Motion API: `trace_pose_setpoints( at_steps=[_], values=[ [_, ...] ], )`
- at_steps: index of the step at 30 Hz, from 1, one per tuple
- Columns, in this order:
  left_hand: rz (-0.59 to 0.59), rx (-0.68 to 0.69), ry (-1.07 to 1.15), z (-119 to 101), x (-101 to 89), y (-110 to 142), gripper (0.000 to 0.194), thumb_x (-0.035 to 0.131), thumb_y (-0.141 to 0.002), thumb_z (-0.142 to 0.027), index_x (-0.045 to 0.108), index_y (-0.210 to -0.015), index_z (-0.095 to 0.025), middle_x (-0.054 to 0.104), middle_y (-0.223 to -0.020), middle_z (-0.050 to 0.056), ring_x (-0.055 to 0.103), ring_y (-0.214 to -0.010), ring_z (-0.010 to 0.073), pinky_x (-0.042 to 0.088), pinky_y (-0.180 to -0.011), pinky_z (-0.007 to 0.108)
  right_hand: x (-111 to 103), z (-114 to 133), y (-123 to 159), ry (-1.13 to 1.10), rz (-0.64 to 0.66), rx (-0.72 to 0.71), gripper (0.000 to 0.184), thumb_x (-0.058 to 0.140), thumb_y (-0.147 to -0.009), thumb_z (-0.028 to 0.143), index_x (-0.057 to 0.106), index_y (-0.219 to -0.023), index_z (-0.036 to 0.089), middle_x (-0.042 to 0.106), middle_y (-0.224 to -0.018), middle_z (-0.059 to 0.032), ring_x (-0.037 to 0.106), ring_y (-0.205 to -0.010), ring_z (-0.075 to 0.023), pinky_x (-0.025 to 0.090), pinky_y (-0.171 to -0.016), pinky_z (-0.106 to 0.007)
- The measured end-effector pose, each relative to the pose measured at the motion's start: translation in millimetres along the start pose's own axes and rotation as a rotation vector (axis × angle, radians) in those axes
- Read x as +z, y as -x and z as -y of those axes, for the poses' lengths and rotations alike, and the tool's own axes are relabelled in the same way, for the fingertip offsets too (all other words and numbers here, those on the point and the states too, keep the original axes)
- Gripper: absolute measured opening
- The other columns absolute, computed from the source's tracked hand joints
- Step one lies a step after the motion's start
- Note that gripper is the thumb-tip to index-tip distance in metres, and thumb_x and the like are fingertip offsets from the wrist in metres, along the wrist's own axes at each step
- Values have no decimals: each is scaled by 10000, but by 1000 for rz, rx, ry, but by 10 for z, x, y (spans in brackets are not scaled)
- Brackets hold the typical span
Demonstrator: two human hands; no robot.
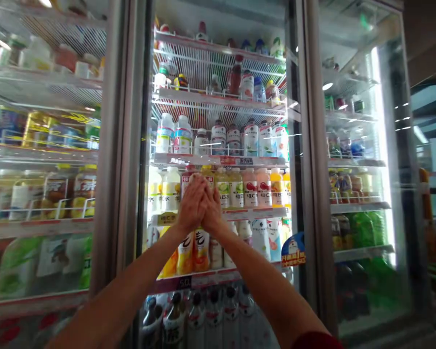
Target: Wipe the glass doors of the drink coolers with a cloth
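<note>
Red sleeve cloth (317,341) is showing at the lower right, and two bare forearms (272,288) are slanting inward. Ahead, the left hand (192,203) and right hand (211,208) are meeting palm to palm, fingers lying narrow and pointing upward; no held thing is showing, but I cannot tell whether the palms are hiding anything. Beyond them a refrigerator door (297,194) is bearing a blue sticker (293,249); whether fingertips are touching glass is unclear. Knuckles could be bumping the pane if reflections are masking its depth. Farther back, drink bottles (236,188) are standing upright on the middle shelf (254,213), close-packed, so an unshielded nudge could be toppling several.
</note>
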State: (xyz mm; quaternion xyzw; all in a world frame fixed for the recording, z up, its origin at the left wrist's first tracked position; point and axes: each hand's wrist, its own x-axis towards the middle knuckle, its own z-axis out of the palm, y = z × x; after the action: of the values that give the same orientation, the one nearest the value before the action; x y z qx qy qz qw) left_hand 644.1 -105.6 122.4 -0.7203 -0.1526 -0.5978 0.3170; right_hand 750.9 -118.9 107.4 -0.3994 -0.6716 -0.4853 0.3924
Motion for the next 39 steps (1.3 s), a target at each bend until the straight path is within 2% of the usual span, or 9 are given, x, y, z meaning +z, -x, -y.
trace_pose_setpoints(
  at_steps=[4,9,13,16,20,23,29,34,39],
  values=[
    [-38,-48,-54,-192,291,-83,476,342,-885,-315,355,-1326,-136,349,-1408,127,192,-1362,207,255,-1094,446,-220,-519,373,9,-34,-102,425,454,-847,265,457,-1271,302,280,-1467,-40,157,-1378,-206,99,-1108,-477],
    [-44,10,-195,52,225,-70,445,435,-846,-278,422,-1269,-140,410,-1368,119,244,-1346,208,284,-1088,425,-338,-1092,713,116,-172,170,456,429,-847,242,421,-1303,248,258,-1474,-78,163,-1376,-228,128,-1088,-507],
    [-202,-119,-283,541,-140,-110,418,390,-869,-244,391,-1277,-155,245,-1457,111,147,-1373,231,245,-1095,500,-252,-1047,732,135,-172,204,478,409,-854,260,382,-1331,247,227,-1486,-70,180,-1372,-228,119,-1089,-506],
    [-311,-223,-341,495,-69,-151,435,333,-891,-221,320,-1307,-95,133,-1481,151,47,-1383,264,194,-1086,576,-220,-991,736,136,-186,223,472,391,-862,257,380,-1333,240,226,-1486,-70,196,-1368,-224,128,-1089,-499],
    [-45,108,-292,-53,360,-54,424,437,-854,-279,411,-1262,-170,346,-1416,70,174,-1367,189,297,-1094,392,-221,-1001,772,145,-209,217,455,396,-858,259,414,-1312,231,272,-1470,-68,221,-1360,-215,156,-1088,-473],
    [159,317,-252,-47,272,91,400,431,-858,-243,422,-1254,-187,361,-1411,63,211,-1356,180,307,-1085,377,-221,-1012,789,152,-223,200,455,411,-847,262,429,-1302,236,298,-1459,-62,232,-1357,-212,136,-1095,-474],
    [-210,-218,-369,425,-157,207,455,353,-878,-201,321,-1315,-75,173,-1476,144,68,-1379,265,203,-1109,507,-211,-967,779,170,-231,227,458,417,-845,250,426,-1302,213,311,-1452,-76,208,-1365,-210,129,-1099,-472],
    [144,255,-275,47,122,229,436,442,-850,-243,397,-1280,-192,350,-1416,60,202,-1359,191,302,-1089,379,-212,-980,804,149,-232,207,469,406,-846,250,411,-1315,231,306,-1456,-60,205,-1366,-203,134,-1101,-463],
    [-187,-190,-380,436,-159,68,440,377,-866,-201,356,-1293,-93,221,-1462,137,140,-1370,258,227,-1097,513,-206,-978,817,150,-212,233,464,407,-843,246,423,-1306,220,318,-1449,-69,212,-1363,-208,126,-1102,-468]
  ],
)
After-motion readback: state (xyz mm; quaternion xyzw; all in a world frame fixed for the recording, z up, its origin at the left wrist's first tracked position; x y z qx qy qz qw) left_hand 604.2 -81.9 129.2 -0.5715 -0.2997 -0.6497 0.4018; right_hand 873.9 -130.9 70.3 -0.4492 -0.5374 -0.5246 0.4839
